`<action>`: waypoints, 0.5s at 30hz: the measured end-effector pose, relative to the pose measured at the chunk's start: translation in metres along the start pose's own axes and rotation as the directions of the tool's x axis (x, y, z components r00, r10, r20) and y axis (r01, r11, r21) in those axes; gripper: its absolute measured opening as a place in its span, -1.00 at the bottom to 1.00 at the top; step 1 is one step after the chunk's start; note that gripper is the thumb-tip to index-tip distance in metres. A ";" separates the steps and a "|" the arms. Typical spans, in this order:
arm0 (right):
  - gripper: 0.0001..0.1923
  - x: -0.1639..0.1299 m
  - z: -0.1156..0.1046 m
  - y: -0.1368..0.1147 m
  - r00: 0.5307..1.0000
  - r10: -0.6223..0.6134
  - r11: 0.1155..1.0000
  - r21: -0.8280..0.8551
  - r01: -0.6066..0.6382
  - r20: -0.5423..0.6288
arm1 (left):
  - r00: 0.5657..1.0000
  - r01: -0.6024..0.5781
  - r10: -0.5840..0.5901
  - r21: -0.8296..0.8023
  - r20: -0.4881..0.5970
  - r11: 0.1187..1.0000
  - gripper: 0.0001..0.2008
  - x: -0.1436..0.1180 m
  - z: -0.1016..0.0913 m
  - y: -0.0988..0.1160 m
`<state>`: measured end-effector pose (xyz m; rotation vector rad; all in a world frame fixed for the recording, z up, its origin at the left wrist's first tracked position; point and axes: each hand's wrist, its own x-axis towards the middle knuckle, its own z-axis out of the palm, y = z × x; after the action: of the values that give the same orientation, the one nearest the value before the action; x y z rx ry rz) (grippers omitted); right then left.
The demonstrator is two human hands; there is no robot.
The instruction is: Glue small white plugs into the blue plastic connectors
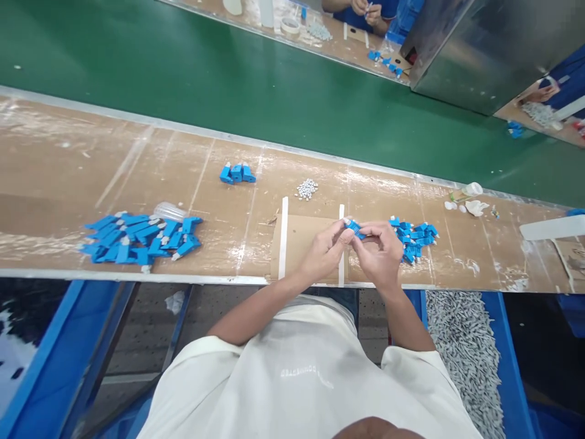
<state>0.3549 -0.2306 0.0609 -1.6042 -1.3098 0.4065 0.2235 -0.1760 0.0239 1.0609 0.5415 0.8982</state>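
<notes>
Between both hands is a small blue plastic part with a white tip [353, 228], held above the right edge of a taped cardboard sheet [307, 241]. My left hand [324, 249] pinches it from the left, near the white tip. The fingers of my right hand [380, 251] close on its right side. Just beyond my right hand lies a heap of similar blue parts [417, 239]. A small pile of pale grey bits [306, 189] sits behind the cardboard. Fingertips partly hide the held part.
A larger heap of blue parts [137, 238] lies left, beside a clear plastic cup [169, 211]. Three blue parts [236, 173] stand farther back. A green belt [256, 91] runs behind the bench. Bottom right, a blue bin [512, 366] holds grey pieces. Co-workers' hands [368, 11] show opposite.
</notes>
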 end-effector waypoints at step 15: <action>-0.55 -0.022 0.047 0.063 0.879 0.318 0.897 0.185 -0.400 0.356 | 0.936 0.047 -0.108 -0.186 -0.334 0.982 -0.44 -0.016 -0.079 0.000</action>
<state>0.3455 -0.2236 -0.0197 -1.6054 -1.1247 1.0637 0.1546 -0.1494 -0.0090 0.7204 0.7742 1.0484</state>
